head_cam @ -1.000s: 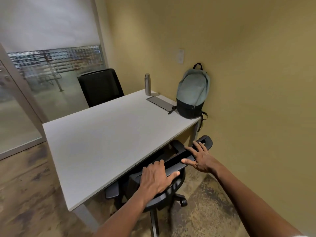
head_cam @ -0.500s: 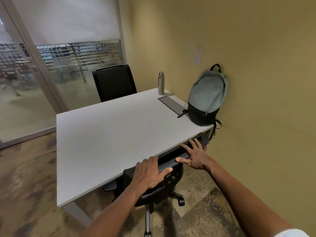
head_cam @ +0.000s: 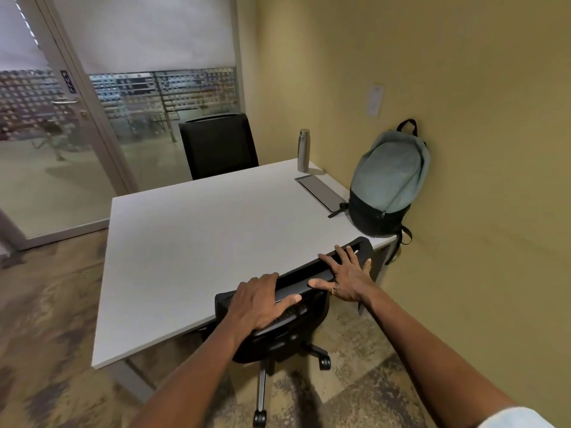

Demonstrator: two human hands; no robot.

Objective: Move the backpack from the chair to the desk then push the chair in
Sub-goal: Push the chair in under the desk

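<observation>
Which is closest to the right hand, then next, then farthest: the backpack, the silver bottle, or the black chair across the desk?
From the right hand:
1. Backpack, desk's right corner by the wall.
2. Silver bottle, far right edge.
3. Black chair, beyond the desk's far side.

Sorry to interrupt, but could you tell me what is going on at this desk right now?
A person is pushing a black office chair in under the white desk. The left hand and right hand both lie flat and open on top of its backrest, which sits right at the desk edge. The grey-green backpack is already on the desk's far right corner, leaning on the wall, near a steel bottle. Another black chair stands opposite.
</observation>
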